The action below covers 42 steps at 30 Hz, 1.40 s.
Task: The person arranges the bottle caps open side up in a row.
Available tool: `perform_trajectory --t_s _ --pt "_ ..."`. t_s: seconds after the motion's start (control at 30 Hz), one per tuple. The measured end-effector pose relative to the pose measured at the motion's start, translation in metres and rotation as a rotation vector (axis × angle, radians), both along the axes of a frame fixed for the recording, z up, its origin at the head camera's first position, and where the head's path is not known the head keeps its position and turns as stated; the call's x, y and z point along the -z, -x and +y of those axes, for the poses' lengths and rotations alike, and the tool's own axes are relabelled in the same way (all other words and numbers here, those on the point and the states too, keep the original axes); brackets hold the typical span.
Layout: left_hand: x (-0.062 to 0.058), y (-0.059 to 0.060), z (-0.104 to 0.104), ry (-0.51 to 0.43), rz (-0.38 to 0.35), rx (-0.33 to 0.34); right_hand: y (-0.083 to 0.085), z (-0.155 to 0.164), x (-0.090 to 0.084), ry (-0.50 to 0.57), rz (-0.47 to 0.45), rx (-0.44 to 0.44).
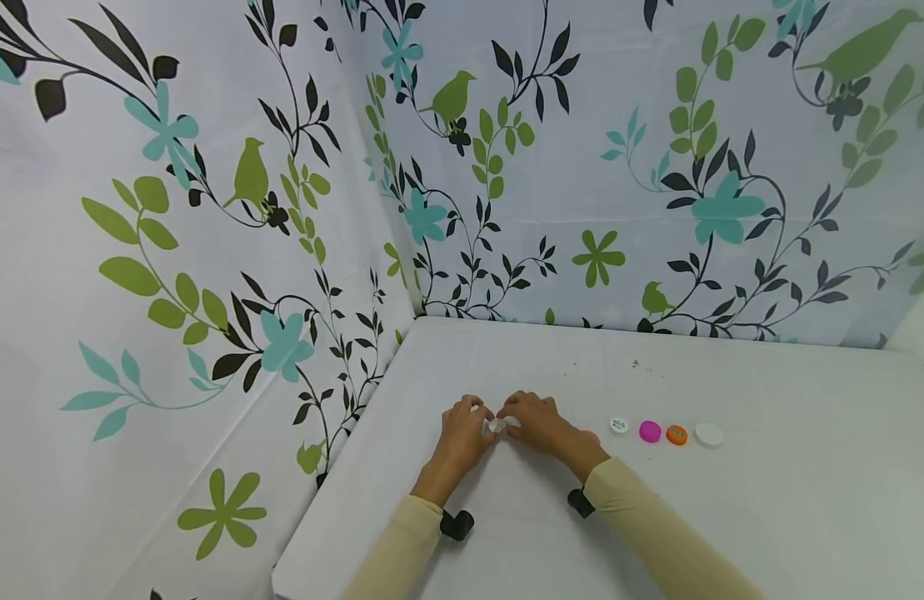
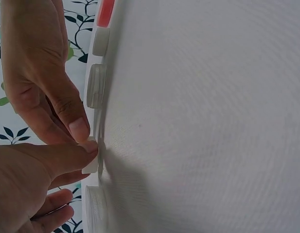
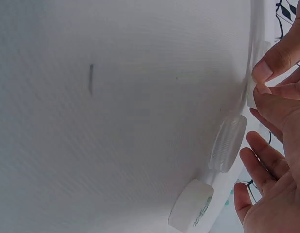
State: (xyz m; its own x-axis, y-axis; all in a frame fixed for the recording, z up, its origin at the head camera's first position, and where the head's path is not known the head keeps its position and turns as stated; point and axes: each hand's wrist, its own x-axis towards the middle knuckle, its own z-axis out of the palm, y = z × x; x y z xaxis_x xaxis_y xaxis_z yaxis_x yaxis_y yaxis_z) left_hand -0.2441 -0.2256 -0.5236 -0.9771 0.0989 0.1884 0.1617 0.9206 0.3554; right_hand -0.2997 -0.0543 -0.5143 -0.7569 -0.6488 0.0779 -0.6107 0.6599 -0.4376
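On the white table (image 1: 731, 517) my left hand (image 1: 462, 429) and right hand (image 1: 540, 421) meet fingertip to fingertip. Together they pinch a small white cap (image 2: 91, 163) standing on its edge on the cloth. In the left wrist view my left hand (image 2: 38, 179) presses its thumb on the cap, and the right hand (image 2: 38, 73) touches it from the other side. A clear ribbed cap (image 3: 227, 143) lies just beside my right hand (image 3: 276, 189), and another clear cap (image 2: 94, 208) lies by the left hand.
Right of the hands lies a row of caps: white with green print (image 1: 619, 425), pink (image 1: 650, 431), orange (image 1: 676, 434) and plain white (image 1: 709, 434). Floral curtain walls (image 1: 207, 250) close off the left and back. The table's left edge (image 1: 319, 508) runs near my left forearm.
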Motion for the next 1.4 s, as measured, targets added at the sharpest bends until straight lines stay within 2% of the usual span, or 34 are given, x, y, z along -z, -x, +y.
perform_trajectory --t_s 0.33,0.5,0.7,0.93,1.13,1.4 --pt "0.001 0.0 0.002 0.026 -0.007 -0.01 0.0 0.001 0.006 -0.02 0.004 0.02" --pt "-0.001 -0.001 0.005 0.053 -0.012 -0.005 0.002 0.014 0.0 -0.059 -0.019 0.044" --pt "-0.008 0.0 0.017 0.062 -0.036 0.04 0.005 0.039 -0.009 -0.118 -0.048 0.07" --pt "-0.012 0.005 0.035 0.108 -0.092 0.095 0.003 0.051 -0.009 -0.1 -0.051 0.086" --pt "-0.011 0.012 0.044 0.112 -0.11 0.09 0.0 0.051 -0.003 -0.077 -0.053 0.096" --pt "-0.004 0.015 0.045 0.119 -0.115 0.09 -0.001 0.05 0.003 -0.09 -0.009 0.082"
